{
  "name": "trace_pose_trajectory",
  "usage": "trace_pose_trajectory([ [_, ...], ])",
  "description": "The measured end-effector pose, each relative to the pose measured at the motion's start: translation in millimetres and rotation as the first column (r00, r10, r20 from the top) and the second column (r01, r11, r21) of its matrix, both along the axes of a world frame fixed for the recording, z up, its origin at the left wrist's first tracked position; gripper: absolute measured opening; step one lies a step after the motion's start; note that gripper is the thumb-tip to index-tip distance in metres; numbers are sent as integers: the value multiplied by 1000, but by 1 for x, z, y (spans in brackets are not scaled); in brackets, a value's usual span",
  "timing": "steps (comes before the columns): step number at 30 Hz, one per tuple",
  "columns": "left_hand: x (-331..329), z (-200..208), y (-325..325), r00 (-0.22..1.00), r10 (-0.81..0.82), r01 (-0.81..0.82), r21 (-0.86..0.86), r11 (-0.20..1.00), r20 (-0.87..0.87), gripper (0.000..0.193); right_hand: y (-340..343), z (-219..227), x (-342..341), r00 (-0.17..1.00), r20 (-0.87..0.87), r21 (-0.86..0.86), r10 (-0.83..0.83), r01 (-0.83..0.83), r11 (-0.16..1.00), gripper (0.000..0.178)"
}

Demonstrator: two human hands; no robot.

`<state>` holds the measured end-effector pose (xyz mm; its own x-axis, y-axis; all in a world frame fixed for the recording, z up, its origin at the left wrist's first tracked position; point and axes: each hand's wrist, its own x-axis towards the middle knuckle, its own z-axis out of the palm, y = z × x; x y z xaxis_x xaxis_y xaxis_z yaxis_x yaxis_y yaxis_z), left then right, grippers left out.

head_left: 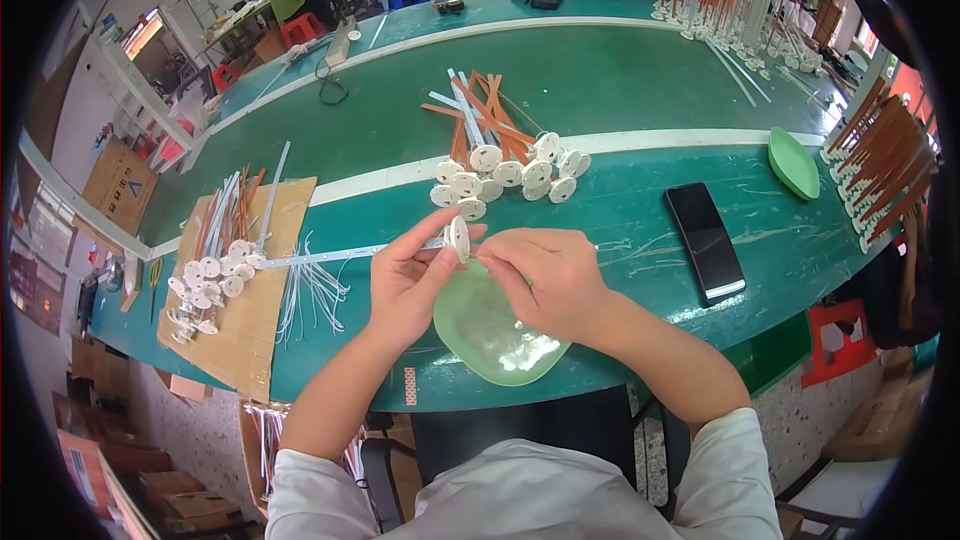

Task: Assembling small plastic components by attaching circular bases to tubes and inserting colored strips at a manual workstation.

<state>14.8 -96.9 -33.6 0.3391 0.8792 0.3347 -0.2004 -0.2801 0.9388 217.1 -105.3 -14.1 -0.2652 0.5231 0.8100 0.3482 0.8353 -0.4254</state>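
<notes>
My left hand (402, 278) grips a white round disc (458, 238), turned edge-on, between fingers and thumb. A pale LED strip (325, 258) extends leftward from that hand and appears joined to the disc. Close by on the right, my right hand (552, 275) has its fingertips pinched together at the disc's face; whatever is between them is too small to make out. Under both hands lies a light green plastic dish (500, 345). Beyond them, several white discs (508, 174) with brown and white strips (487, 110) rest in a pile.
On the left, cardboard (240, 350) bears more discs (205, 275), beside loose white wires (312, 285). A black phone (705, 240) and a second green dish (793, 165) lie to the right. Brown strips on discs (880, 165) line the right edge. Co-workers sit across the green bench.
</notes>
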Motion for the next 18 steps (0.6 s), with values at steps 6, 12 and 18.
trace_pose_trajectory([
  [6,-4,-1,-4,998,7,-4,52,999,-55,45,0,-7,-9,999,-34,85,-17,20,996,10],
  [12,-9,-2,-5,989,-73,74,8,997,-126,46,-4,-10,-8,998,55,32,-3,1,999,14],
  [18,-12,-9,4,987,-96,97,3,995,-126,46,-3,-14,-7,991,137,-7,-6,7,1000,16],
])
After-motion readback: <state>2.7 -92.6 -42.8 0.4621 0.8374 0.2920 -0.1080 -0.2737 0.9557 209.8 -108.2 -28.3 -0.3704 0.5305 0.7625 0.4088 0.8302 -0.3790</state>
